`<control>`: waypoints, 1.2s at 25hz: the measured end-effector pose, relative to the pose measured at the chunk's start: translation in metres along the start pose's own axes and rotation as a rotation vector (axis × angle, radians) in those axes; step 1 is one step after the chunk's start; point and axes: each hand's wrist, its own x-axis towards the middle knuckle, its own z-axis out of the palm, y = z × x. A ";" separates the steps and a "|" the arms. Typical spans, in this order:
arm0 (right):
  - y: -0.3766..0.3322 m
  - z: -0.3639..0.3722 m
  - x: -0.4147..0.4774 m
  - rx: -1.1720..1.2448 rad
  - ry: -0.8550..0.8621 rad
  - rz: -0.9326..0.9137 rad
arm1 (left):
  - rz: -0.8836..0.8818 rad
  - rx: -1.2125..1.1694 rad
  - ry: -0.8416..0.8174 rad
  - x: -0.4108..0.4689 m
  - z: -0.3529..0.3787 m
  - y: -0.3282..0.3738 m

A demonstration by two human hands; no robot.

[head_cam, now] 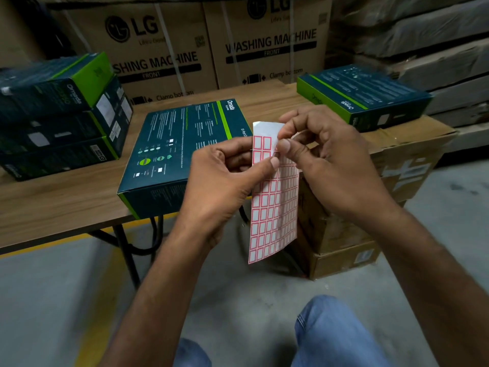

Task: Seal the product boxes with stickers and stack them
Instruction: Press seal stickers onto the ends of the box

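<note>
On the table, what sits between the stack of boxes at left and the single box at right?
One flat dark-green box, with bare tabletop on either side of it; this shows in the head view.

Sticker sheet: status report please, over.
Left hand holds sticker sheet; right hand pinches its top edge. Product box flat on table, just beyond. Nothing in the way.

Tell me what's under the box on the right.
The box rests on a brown carton, itself on a lower carton. The right hand covers the carton's left edge, so whether the box also touches the table is hidden.
</note>
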 end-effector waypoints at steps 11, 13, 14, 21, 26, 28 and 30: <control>0.001 -0.013 0.014 0.126 0.141 0.161 | -0.057 0.020 0.098 0.011 0.002 -0.011; 0.003 -0.020 0.015 0.296 0.132 0.280 | -0.086 -0.012 0.107 0.017 0.006 -0.007; 0.003 -0.023 0.015 0.425 0.109 0.354 | -0.091 -0.021 0.110 0.021 0.009 -0.005; 0.016 -0.066 0.024 1.226 0.034 0.716 | -0.152 -0.127 0.172 0.065 0.048 -0.009; 0.038 -0.086 0.022 1.513 -0.017 0.771 | -0.249 -0.160 0.210 0.104 0.075 -0.023; 0.051 -0.089 0.019 1.580 -0.013 0.769 | -0.248 -0.108 0.216 0.119 0.085 -0.026; 0.062 -0.092 0.016 1.587 0.036 0.777 | -0.236 -0.058 0.223 0.131 0.096 -0.031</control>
